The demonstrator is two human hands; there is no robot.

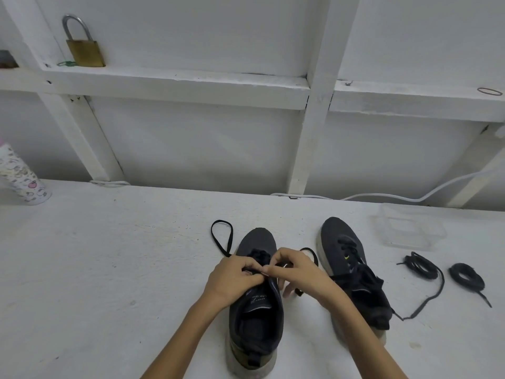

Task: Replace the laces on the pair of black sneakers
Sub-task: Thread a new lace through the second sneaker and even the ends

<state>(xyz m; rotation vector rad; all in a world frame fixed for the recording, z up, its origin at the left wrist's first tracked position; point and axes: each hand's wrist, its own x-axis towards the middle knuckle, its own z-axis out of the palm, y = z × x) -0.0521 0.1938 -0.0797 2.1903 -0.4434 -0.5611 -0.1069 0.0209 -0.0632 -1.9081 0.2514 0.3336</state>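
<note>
Two black sneakers stand on the white table with toes pointing away. The near sneaker (255, 318) is in front of me; its black lace (221, 236) loops out to the left of the toe. My left hand (232, 277) and my right hand (297, 272) meet over its eyelets, both pinching the lace there. The other sneaker (355, 272) stands to the right, laced, its lace loose. Two coiled black laces lie further right: one (422, 265) with a trailing end, one (466, 276) smaller.
A clear plastic container (410, 225) sits behind the coiled laces. A patterned bottle (20, 176) stands at the far left. A white cable (410, 196) runs along the back wall. A brass padlock (84, 49) rests on the shelf ledge above.
</note>
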